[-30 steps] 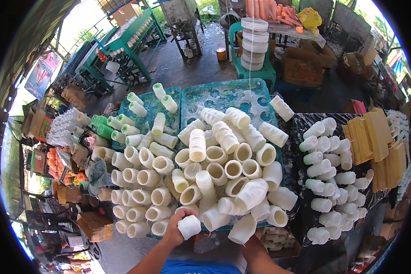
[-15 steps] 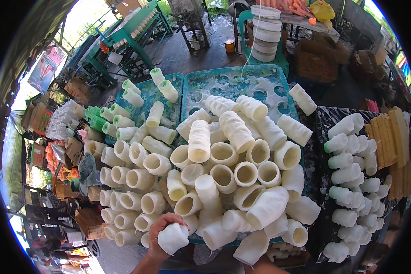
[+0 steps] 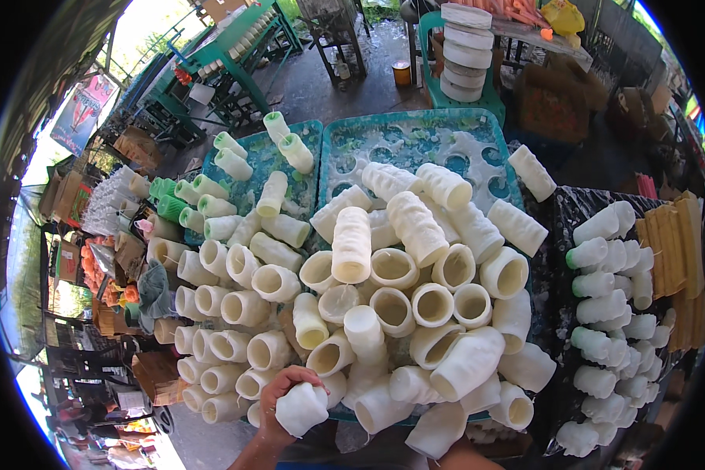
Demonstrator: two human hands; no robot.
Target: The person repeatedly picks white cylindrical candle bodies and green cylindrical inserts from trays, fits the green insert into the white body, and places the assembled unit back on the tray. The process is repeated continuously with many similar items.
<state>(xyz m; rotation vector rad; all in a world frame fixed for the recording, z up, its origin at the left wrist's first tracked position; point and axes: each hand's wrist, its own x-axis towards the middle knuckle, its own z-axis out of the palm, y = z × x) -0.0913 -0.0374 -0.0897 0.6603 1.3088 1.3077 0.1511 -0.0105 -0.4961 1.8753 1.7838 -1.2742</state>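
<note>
My left hand (image 3: pixel 278 395) is closed around a lumpy white wax piece (image 3: pixel 302 409) at the near edge of the pile. Its fingers curl over the far side, and the piece's pale end faces me. At the lower right my right forearm (image 3: pixel 464 456) enters the view. A tilted white hollow wax cylinder (image 3: pixel 437 429) covers my right hand, so its fingers are hidden. Just beyond both hands, many hollow cream-white wax cylinders (image 3: pixel 392 312) are heaped and stacked with their open ends toward me. A larger white wax cylinder (image 3: pixel 468 362) leans on top of them.
Teal trays (image 3: pixel 415 117) with round holes and wax residue lie under and behind the pile. Green-tinted wax cylinders (image 3: pixel 296 153) are at the back left. Knobbly white wax pieces (image 3: pixel 595 382) line a black-covered table at right, beside yellow sheets (image 3: pixel 670 247). White discs (image 3: pixel 464 66) stand stacked on a green chair.
The whole view has shifted slightly, so things appear a little further right. My left hand still holds the white wax piece, and the pile looks the same.
</note>
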